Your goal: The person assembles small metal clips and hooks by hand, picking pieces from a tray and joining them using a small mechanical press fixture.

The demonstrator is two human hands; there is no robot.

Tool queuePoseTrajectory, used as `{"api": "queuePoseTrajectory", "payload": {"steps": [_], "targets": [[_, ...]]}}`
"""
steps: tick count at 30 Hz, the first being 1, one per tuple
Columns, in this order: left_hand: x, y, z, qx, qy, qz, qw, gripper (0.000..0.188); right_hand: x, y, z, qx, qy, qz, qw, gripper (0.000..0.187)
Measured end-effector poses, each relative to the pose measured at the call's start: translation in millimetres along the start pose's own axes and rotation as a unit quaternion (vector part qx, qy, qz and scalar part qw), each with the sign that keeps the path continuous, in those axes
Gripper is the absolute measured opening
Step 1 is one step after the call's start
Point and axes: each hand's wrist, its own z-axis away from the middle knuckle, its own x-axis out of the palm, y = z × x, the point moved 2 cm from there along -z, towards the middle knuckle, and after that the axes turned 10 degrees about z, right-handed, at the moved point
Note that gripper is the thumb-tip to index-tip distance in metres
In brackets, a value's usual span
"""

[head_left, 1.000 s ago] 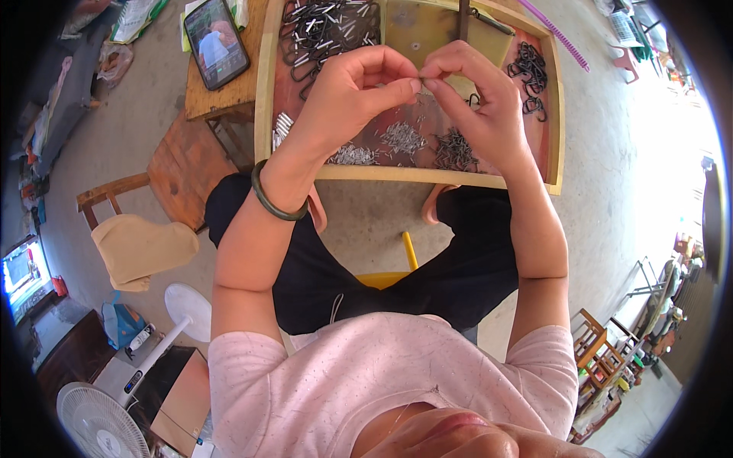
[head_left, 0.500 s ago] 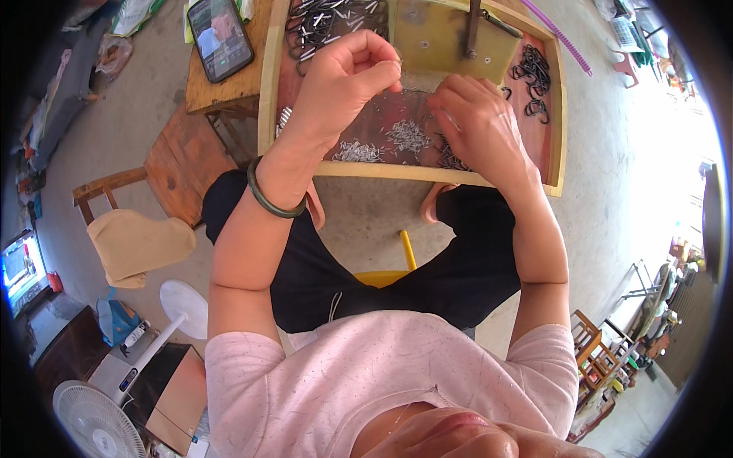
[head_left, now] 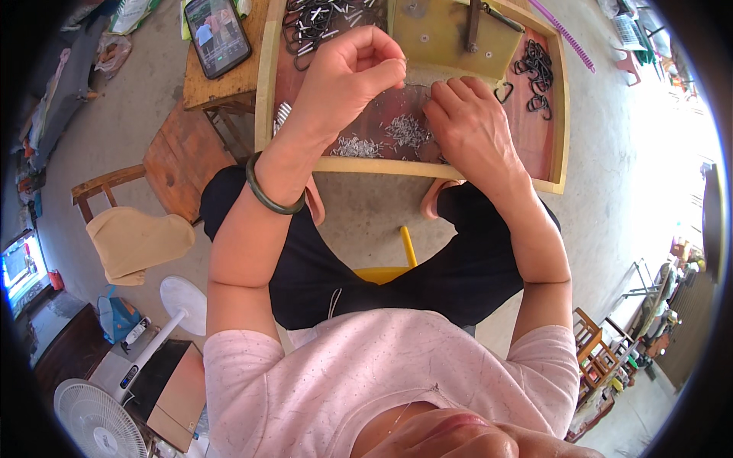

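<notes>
My left hand (head_left: 347,76) is closed in a pinch above the tray; whatever lies between thumb and forefinger is too small to make out. To its right, my right hand (head_left: 473,122) has its fingers curled downward, with the fingertips mostly hidden. Between the hands, nearer me, lie two piles of small silvery pins (head_left: 408,131). Behind them stands a yellowish block-shaped fixture (head_left: 439,46) with a dark metal lever (head_left: 473,27). Black clip-like hooks (head_left: 537,72) are heaped at the right, and black and silver pieces (head_left: 317,23) at the far left.
A wooden rim (head_left: 427,169) edges the tray. A phone (head_left: 217,34) lies on a wooden stool to the left. A purple coiled cord (head_left: 565,34) hangs at the far right. A standing fan (head_left: 99,420) is at the lower left.
My right hand has shifted slightly, its fingers curling more tightly, and a single black hook beside it shows more fully. My left hand keeps its pinch at nearly the same place.
</notes>
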Motion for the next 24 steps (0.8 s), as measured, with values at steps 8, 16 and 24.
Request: {"api": "queuePoseTrajectory", "payload": {"steps": [8, 16, 24], "targets": [[-2, -5, -1, -0.002, -0.016, -0.015, 1.0, 0.006, 3, 3, -5, 0.0, 0.006, -0.017, 1.0, 0.004], [6, -3, 5, -0.036, -0.072, -0.11, 0.991, 0.009, 7, 24, 3, 0.169, -0.055, -0.373, 0.911, 0.007], [17, 5, 7, 0.03, -0.09, -0.234, 0.968, 0.011, -2, 30, 2, 0.259, -0.156, -0.672, 0.676, 0.015]]}}
